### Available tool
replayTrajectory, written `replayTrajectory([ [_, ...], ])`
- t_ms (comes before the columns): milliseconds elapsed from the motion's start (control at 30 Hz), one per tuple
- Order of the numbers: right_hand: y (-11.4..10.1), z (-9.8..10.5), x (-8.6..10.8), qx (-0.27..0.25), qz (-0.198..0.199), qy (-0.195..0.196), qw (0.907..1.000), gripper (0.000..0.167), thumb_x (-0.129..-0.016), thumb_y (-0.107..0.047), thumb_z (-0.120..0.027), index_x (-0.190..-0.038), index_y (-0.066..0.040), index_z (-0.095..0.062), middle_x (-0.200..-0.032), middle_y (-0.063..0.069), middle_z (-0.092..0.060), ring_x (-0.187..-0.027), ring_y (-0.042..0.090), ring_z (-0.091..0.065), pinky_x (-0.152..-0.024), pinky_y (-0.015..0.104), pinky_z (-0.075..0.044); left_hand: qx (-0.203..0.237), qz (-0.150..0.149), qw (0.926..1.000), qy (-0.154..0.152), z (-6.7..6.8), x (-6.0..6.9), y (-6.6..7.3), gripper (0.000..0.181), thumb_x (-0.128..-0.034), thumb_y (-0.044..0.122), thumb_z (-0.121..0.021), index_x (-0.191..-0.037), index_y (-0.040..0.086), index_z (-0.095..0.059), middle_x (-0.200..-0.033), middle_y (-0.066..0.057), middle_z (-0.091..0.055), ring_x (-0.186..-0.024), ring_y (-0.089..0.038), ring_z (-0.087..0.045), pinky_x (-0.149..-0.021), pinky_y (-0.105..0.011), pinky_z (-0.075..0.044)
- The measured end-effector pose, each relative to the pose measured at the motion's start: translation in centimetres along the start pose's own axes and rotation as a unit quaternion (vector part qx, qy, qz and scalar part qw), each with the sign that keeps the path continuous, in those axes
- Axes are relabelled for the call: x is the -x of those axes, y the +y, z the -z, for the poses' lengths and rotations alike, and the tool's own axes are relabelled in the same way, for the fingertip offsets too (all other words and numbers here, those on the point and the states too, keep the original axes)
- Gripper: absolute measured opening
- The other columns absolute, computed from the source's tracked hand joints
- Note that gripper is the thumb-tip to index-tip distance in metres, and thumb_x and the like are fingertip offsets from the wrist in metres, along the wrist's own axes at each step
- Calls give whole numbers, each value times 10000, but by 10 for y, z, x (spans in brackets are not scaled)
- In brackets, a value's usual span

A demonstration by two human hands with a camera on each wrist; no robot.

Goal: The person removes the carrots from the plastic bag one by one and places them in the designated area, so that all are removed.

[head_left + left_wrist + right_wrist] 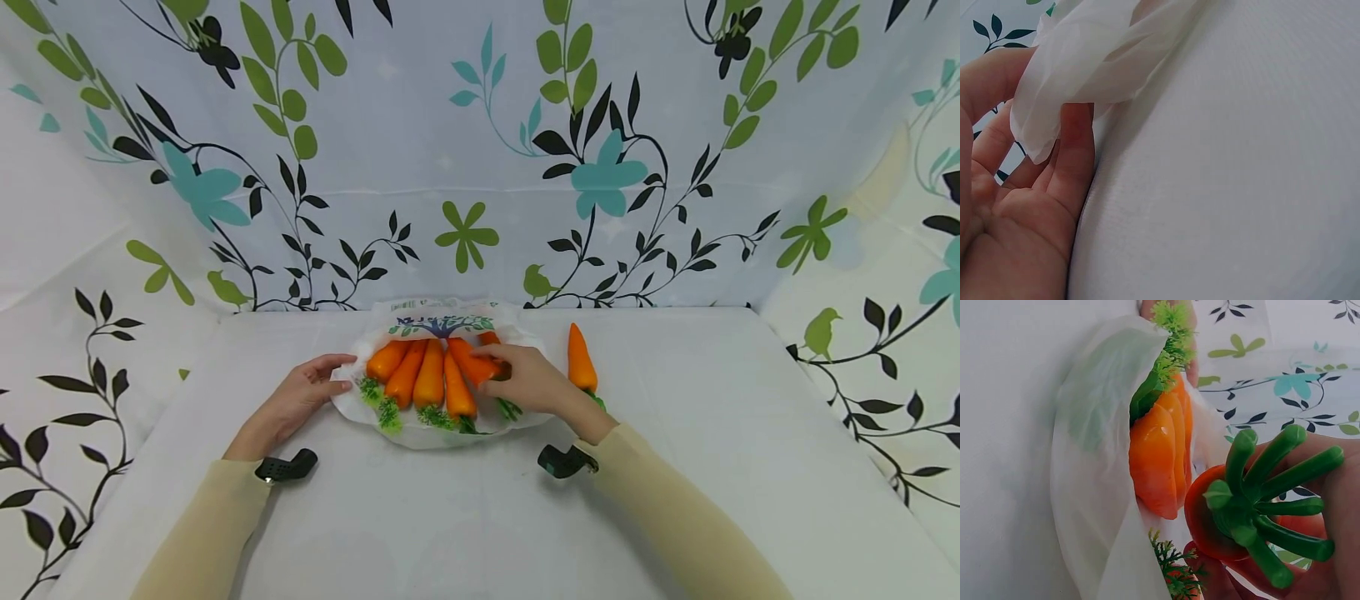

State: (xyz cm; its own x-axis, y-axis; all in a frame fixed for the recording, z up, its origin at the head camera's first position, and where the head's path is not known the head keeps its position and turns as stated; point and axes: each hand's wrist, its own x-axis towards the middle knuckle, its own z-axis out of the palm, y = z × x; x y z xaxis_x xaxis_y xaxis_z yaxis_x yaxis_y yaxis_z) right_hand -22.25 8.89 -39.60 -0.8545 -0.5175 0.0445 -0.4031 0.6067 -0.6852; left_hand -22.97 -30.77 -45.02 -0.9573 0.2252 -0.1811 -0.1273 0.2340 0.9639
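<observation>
A white plastic bag (420, 436) with a printed tree lies on the table, its mouth spread towards me. Several orange toy carrots (429, 375) with green tops lie side by side inside it. At the bag's left edge, my left hand (300, 396) holds the thin plastic (1085, 69) between thumb and fingers. My right hand (528, 379) grips one carrot (472, 362) at the right side of the mouth. Its thick green stem (1241, 515) faces the camera in the right wrist view. The carrot's tip points towards the bag's upper middle.
A single carrot (581, 358) lies on the white table (465, 517) just right of the bag, tip pointing away. Behind the table hangs a cloth (420, 117) patterned with leaves and flowers, which also runs along both sides.
</observation>
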Motion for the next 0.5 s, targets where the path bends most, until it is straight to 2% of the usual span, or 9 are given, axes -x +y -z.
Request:
replayTrajectory([
  [267,-1,5,7,8,161,32,9999,506,-895,-250,-687,-1387,-173,-598,-1274,49,-627,-1012,199,-555,-879,326,-504,-44,10,10000,17,1,-1,-1,641,-902,225,-753,-1443,32,-469,-1656,-130,-97,-1507,-359,16,-1169,-511,-176],
  [500,-1,9,13,19,142,64,9999,509,-891,-239,-690,-1387,-170,-596,-1254,34,-631,-982,198,-562,-854,318,-512,-90,-2,10000,17,1,-2,-1,645,-900,238,-755,-1443,37,-470,-1653,-135,-109,-1507,-363,9,-1166,-510,-187],
])
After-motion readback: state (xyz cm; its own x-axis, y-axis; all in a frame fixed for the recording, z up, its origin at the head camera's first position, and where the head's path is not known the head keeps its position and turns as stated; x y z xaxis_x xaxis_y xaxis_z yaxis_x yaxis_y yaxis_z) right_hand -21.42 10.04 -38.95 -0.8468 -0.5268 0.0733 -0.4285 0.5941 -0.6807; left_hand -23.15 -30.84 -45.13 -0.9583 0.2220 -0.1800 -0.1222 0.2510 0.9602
